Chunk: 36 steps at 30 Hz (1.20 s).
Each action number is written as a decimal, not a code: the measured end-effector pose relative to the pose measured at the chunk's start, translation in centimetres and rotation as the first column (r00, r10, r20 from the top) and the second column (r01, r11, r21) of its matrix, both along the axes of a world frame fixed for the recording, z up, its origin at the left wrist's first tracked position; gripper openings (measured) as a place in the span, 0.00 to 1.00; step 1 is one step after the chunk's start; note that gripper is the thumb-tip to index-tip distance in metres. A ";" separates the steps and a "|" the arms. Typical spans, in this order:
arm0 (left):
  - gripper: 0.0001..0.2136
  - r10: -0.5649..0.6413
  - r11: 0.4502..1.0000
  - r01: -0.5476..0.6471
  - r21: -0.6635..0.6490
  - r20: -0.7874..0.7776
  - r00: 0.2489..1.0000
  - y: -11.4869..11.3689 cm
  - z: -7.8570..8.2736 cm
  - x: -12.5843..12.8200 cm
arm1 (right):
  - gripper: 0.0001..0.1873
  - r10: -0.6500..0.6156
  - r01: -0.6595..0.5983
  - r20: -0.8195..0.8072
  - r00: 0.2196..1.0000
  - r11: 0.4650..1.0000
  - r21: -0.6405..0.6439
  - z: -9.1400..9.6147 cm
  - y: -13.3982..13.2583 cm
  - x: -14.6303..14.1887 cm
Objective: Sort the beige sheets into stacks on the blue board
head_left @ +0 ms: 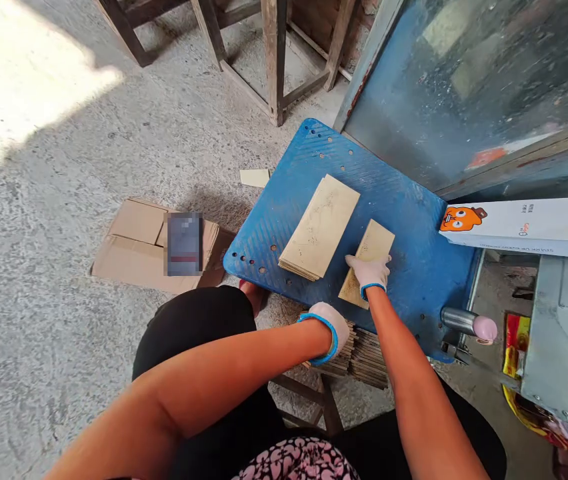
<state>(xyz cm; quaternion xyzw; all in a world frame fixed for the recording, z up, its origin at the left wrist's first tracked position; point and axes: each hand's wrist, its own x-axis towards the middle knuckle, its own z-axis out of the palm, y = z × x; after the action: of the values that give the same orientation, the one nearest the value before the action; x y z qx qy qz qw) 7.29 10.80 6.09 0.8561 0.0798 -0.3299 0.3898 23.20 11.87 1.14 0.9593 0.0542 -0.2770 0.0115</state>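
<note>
White gloves with blue cuffs cover both hands. My right hand lies across a narrow pale-yellow board piece on the blue table, thumb at its left edge and fingers at its right, gripping it. To the left of it rests a neat stack of wider pale boards. My left hand is low at the table's near edge, over bundles of thin brown-edged boards below the tabletop. The left fingers are hidden, so what they hold does not show.
The blue perforated table carries a metal cylinder with a pink end and a white box at its right. Left of it on the floor is a cardboard box. Wooden stools and a glass-paned frame stand behind.
</note>
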 end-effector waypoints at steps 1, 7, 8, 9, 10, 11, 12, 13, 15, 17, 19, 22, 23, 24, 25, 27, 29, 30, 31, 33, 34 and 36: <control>0.15 -0.050 0.999 0.050 0.013 -0.022 0.999 0.0 0.4 0.0 | 0.73 -0.003 0.003 0.001 1.000 1.000 -0.004 -0.5 0.5 0.0; 0.17 -0.122 0.992 0.122 0.003 -0.061 0.991 -0.3 2.1 -0.3 | 0.73 -0.010 0.012 0.050 0.999 1.000 -0.027 -2.9 2.7 0.5; 0.16 -0.114 0.993 0.114 -0.005 -0.067 0.991 -0.5 2.2 -0.3 | 0.73 -0.013 0.015 0.057 0.998 0.999 -0.035 -3.2 3.0 0.5; 0.15 -0.087 0.996 0.086 -0.008 -0.073 0.994 -0.6 2.2 -0.3 | 0.73 -0.018 0.021 0.062 0.998 0.999 -0.041 -3.4 3.2 0.6; 0.15 -0.048 0.999 0.047 -0.009 -0.083 0.995 -0.7 2.2 -0.4 | 0.73 -0.026 0.029 0.065 0.998 0.999 -0.046 -3.6 3.5 0.5; 0.14 -0.010 1.000 0.010 -0.006 -0.091 0.996 -0.8 2.1 -0.4 | 0.73 -0.037 0.040 0.067 0.997 0.998 -0.049 -3.8 3.7 0.4; 0.13 0.015 1.000 -0.015 0.000 -0.093 0.996 -0.8 2.1 -0.4 | 0.74 -0.051 0.055 0.067 0.996 0.997 -0.051 -3.9 3.8 0.4; 0.13 0.025 1.000 -0.024 0.006 -0.092 0.995 -0.9 2.2 -0.4 | 0.74 -0.063 0.066 0.069 0.996 0.996 -0.052 -4.0 3.9 0.2; 0.14 0.009 1.000 -0.008 0.009 -0.099 0.995 -0.9 2.3 -0.5 | 0.74 -0.071 0.075 0.073 0.995 0.996 -0.050 -4.1 4.0 0.0; 0.14 -0.004 1.000 0.005 0.006 -0.099 0.995 -0.8 2.4 -0.5 | 0.72 -0.063 0.067 0.069 0.996 0.996 -0.053 -4.2 4.1 -0.2; 0.15 0.004 1.000 -0.003 0.007 -0.088 0.996 -0.6 2.6 -0.6 | 0.70 -0.045 0.049 0.060 0.997 0.997 -0.064 -4.1 4.1 -0.3; 0.15 0.007 1.000 -0.006 0.013 -0.080 0.997 -0.4 3.0 -0.8 | 0.67 -0.034 0.038 0.050 0.998 0.996 -0.076 -4.0 4.1 -0.6; 0.15 -0.013 1.000 0.014 0.013 -0.089 0.996 -0.3 3.2 -0.7 | 0.66 -0.030 0.034 0.046 0.998 0.996 -0.080 -4.0 4.1 -0.7; 0.15 -0.040 0.999 0.041 0.011 -0.100 0.994 -0.1 3.3 -0.7 | 0.65 -0.024 0.027 0.040 0.999 0.996 -0.086 -4.0 4.2 -0.7; 0.15 -0.064 0.998 0.065 0.009 -0.109 0.992 0.0 3.5 -0.6 | 0.65 -0.018 0.020 0.031 0.999 0.995 -0.093 -4.0 4.2 -0.8; 0.15 -0.089 0.996 0.090 0.004 -0.118 0.989 0.2 3.8 -0.5 | 0.65 -0.018 0.020 0.023 1.000 0.995 -0.095 -4.0 4.2 -0.7; 0.14 -0.095 0.995 0.096 0.001 -0.117 0.989 0.4 4.1 -0.4 | 0.66 -0.042 0.044 0.027 0.999 0.997 -0.069 -4.0 4.2 -0.7; 0.14 -0.104 0.995 0.105 -0.001 -0.119 0.987 0.5 4.2 -0.4 | 0.67 -0.060 0.062 0.032 0.998 0.997 -0.048 -4.0 4.2 -0.7; 0.14 -0.116 0.993 0.117 -0.001 -0.123 0.986 0.7 4.4 -0.4 | 0.67 -0.080 0.081 0.038 0.996 0.996 -0.031 -4.1 4.2 -0.7; 0.14 -0.135 0.991 0.137 0.008 -0.127 0.983 0.8 4.6 -0.5 | 0.68 -0.106 0.106 0.046 0.993 0.994 -0.004 -4.2 4.2 -0.8; 0.15 -0.137 0.990 0.140 0.015 -0.124 0.983 0.9 4.7 -0.5 | 0.68 -0.110 0.110 0.050 0.993 0.994 0.005 -4.3 4.1 -0.8; 0.15 -0.126 0.991 0.131 0.033 -0.115 0.985 0.9 4.7 -0.5 | 0.67 -0.104 0.103 0.057 0.993 0.995 0.016 -4.4 4.1 -1.0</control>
<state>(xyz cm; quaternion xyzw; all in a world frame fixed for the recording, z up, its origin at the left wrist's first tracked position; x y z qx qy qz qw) 6.78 11.72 10.82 0.8472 0.0528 -0.4003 0.3453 22.16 15.95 -3.28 0.9685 0.0058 -0.2490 -0.0076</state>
